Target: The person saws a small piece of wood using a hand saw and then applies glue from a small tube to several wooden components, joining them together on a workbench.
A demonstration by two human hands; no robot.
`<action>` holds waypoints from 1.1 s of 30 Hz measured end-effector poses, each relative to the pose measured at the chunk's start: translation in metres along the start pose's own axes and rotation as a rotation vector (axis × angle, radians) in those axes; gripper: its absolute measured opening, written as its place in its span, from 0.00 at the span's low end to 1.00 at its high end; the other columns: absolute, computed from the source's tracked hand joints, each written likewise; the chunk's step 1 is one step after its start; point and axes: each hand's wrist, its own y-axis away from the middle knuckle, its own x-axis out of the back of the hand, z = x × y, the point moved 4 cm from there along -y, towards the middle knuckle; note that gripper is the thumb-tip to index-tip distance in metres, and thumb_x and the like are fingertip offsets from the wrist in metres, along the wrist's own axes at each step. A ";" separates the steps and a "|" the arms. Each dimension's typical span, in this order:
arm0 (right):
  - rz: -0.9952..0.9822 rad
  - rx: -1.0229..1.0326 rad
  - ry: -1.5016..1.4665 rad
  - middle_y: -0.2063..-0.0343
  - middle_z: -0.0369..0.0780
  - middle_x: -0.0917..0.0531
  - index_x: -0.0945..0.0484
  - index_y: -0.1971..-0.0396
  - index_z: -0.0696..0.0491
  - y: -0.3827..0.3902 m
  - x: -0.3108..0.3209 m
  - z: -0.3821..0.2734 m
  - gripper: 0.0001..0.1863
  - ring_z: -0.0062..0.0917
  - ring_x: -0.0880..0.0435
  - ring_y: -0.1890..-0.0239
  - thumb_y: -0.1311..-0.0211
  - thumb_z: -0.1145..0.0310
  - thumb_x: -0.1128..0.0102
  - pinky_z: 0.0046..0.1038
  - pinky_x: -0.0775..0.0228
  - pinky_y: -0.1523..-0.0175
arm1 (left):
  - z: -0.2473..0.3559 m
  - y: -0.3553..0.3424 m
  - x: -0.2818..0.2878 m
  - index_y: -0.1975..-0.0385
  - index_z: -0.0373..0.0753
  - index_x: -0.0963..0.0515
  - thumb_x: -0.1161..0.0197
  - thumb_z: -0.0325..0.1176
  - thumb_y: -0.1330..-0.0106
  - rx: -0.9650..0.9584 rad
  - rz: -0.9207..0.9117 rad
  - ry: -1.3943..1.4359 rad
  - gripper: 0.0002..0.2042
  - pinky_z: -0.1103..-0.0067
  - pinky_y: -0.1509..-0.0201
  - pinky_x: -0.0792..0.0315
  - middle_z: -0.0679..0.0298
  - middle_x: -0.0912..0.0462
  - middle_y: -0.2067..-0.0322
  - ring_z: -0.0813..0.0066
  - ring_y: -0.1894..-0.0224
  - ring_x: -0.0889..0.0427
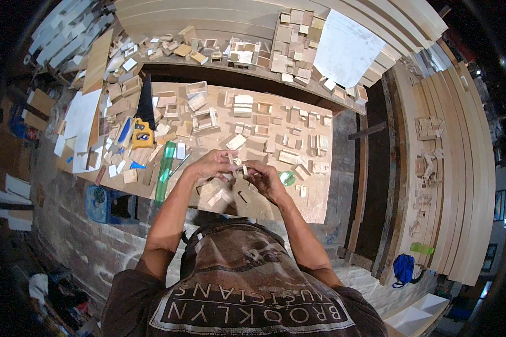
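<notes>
Over the near part of the wooden worktable [312, 205], my two hands meet around a small pale wooden piece [240, 169]. My left hand [212, 164] pinches it from the left, thumb and fingers closed. From the other side, my right hand [264, 178] grips it between bent fingers; its exact shape is partly hidden by them. Just below my left hand lie several small wood blocks [218, 194]. Beside my right hand sits a round green-and-white object [287, 178]. Many small open wooden boxes, such as one box [204, 119], and loose blocks cover the table beyond.
A yellow-handled handsaw [143, 133] and a green ruler [165, 171] lie to the left. White sheets [84, 126] are at the left edge. Behind, a shelf holds more wooden pieces [301, 42] and a white sheet [348, 48]. Long boards [455, 168] are stacked right; a blue stool [109, 205] stands below.
</notes>
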 end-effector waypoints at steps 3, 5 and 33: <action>-0.003 -0.052 -0.056 0.58 0.32 0.22 0.20 0.48 0.57 0.000 0.004 0.011 0.25 0.13 0.24 0.63 0.45 0.94 0.44 0.17 0.24 0.52 | 0.005 0.003 -0.004 0.32 0.39 0.39 0.33 0.32 0.35 0.009 -0.045 -0.039 0.32 0.73 0.59 0.18 0.62 0.17 0.55 0.75 0.56 0.17; -0.016 -0.048 -0.028 0.57 0.32 0.22 0.20 0.49 0.58 0.001 0.003 0.010 0.25 0.14 0.24 0.63 0.45 0.95 0.44 0.17 0.24 0.52 | 0.006 0.007 -0.005 0.31 0.39 0.41 0.32 0.34 0.35 0.014 -0.062 -0.058 0.34 0.73 0.59 0.19 0.63 0.18 0.55 0.76 0.55 0.18; -0.021 0.023 0.385 0.56 0.38 0.17 0.21 0.47 0.56 0.009 -0.014 -0.017 0.23 0.19 0.19 0.57 0.43 0.89 0.39 0.24 0.22 0.49 | 0.013 0.010 -0.003 0.29 0.37 0.45 0.32 0.29 0.36 0.053 -0.124 -0.131 0.37 0.75 0.59 0.19 0.62 0.19 0.52 0.76 0.55 0.19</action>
